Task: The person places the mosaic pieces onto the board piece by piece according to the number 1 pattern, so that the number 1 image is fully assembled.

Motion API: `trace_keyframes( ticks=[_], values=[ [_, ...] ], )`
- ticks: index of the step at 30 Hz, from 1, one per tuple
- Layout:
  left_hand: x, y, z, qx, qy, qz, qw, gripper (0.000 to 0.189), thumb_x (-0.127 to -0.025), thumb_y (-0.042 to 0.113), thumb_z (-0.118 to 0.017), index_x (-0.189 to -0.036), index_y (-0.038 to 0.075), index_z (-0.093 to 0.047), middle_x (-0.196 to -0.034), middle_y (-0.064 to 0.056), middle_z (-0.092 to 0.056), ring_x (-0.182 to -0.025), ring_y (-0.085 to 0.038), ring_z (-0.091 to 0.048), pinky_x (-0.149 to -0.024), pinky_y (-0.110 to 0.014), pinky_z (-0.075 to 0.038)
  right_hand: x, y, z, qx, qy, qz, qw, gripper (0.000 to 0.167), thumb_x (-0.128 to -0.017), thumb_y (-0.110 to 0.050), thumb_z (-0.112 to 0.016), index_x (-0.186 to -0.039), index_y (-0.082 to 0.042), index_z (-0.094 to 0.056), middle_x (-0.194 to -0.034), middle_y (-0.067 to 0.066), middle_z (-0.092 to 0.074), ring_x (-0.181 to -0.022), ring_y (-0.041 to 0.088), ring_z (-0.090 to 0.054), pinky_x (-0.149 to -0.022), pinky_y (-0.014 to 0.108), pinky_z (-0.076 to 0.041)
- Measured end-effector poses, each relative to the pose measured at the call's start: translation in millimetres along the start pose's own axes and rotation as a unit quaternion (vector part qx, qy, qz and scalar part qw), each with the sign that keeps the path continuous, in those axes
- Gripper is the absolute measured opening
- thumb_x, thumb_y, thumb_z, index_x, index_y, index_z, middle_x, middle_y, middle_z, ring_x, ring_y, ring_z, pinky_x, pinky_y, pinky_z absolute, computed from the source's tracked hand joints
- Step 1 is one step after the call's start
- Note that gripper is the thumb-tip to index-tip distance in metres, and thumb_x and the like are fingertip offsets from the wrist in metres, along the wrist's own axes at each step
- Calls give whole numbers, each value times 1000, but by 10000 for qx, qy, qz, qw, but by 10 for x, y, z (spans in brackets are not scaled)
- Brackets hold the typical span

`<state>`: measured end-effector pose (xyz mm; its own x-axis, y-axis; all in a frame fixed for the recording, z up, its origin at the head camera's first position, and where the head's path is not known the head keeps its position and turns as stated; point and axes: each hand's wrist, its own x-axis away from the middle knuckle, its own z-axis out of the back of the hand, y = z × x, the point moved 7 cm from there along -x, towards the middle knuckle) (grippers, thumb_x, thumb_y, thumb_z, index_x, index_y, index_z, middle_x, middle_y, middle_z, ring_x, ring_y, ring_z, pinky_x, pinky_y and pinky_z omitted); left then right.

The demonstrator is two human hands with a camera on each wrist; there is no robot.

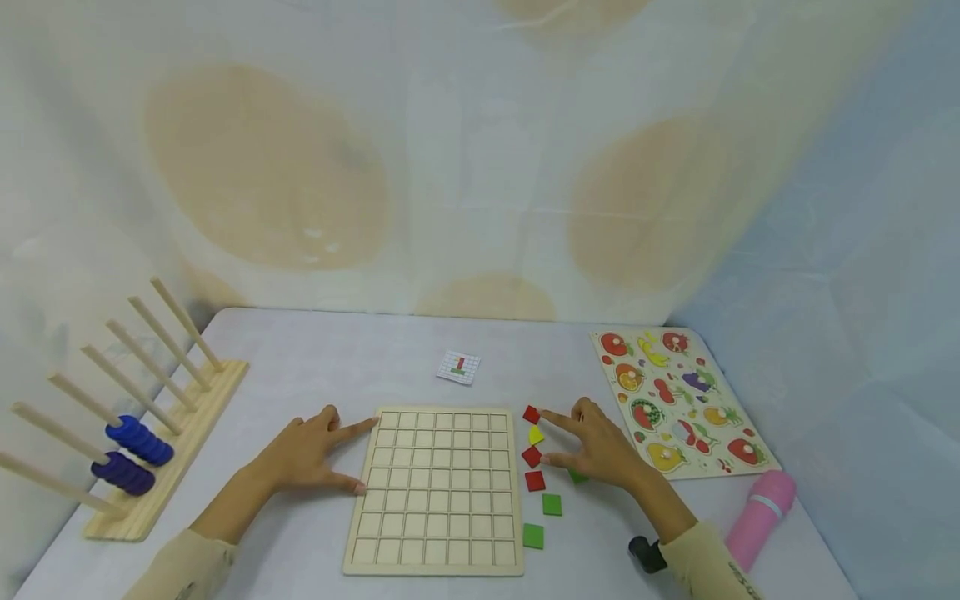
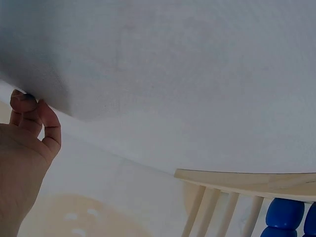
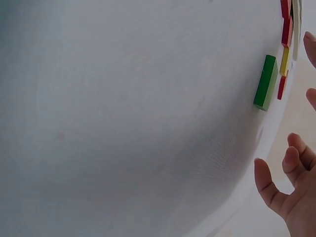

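Observation:
A wooden grid board (image 1: 438,477) lies flat on the table with bare squares. At its left edge is my left hand (image 1: 303,454), index finger and thumb stretched apart, their tips touching or very close to the rim. Small pieces lie along the board's right side: a red one (image 1: 532,414), a yellow rounded one (image 1: 536,435), further red ones (image 1: 535,481) and green squares (image 1: 552,505). Over them my right hand (image 1: 600,442) spreads index finger and thumb, tips beside two red pieces. One green piece (image 1: 577,477) is partly hidden beneath that hand.
Behind the board lies a small printed card (image 1: 458,367). A wooden peg stand (image 1: 217,392) with blue rings (image 1: 138,440) and purple rings (image 1: 123,473) is on the left. To the right are a fruit puzzle board (image 1: 675,400), a pink microphone-shaped object (image 1: 761,517) and a black object (image 1: 647,554).

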<state>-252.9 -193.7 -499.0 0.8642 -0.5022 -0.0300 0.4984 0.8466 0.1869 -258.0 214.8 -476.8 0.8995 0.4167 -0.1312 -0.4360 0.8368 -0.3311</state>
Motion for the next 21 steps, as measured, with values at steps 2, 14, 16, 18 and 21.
trace_keyframes(
  ticks=[2, 14, 16, 18, 21],
  values=[
    [5, 5, -8, 21, 6, -8, 10000, 104, -62, 91, -56, -149, 36, -45, -91, 5, -40, -68, -7, -35, -67, -30, -28, -12, -10, -4, -23, -13, 32, 10000, 68, -76, -53, -80, -137, -27, -62, -93, -1, -38, -81, 11, -35, -63, 22, -33],
    [24, -14, -48, 54, 215, -70, 9997, 103, -63, 91, -57, -149, 37, -43, -88, 7, -37, -69, -6, -32, -66, -30, -29, -75, 2, -75, 75, -410, 137, 9990, 45, -84, -44, -77, -124, -24, -72, -92, -2, -36, -79, 10, -35, -62, 22, -32],
    [20, -14, -62, 58, 234, -78, 9997, 102, -63, 91, -57, -149, 38, -43, -87, 7, -36, -69, -6, -32, -66, -29, -29, -81, 0, -76, 87, -391, 185, 9990, 42, -85, -42, -77, -122, -24, -73, -91, -2, -35, -78, 10, -35, -62, 21, -32],
    [15, -12, -63, 62, 259, -92, 9996, 102, -63, 91, -57, -149, 38, -43, -87, 7, -36, -69, -6, -31, -66, -29, -30, -85, -1, -76, 80, -355, 213, 9991, 39, -85, -40, -77, -120, -23, -74, -91, -2, -35, -77, 10, -35, -62, 21, -32],
    [12, -11, -50, 54, 294, -94, 9995, 102, -63, 91, -57, -149, 38, -44, -87, 7, -36, -69, -6, -31, -66, -29, -30, -87, 7, -82, 29, -291, 172, 9994, 36, -86, -38, -77, -119, -23, -75, -91, -3, -36, -77, 9, -36, -62, 20, -33]
  ],
)
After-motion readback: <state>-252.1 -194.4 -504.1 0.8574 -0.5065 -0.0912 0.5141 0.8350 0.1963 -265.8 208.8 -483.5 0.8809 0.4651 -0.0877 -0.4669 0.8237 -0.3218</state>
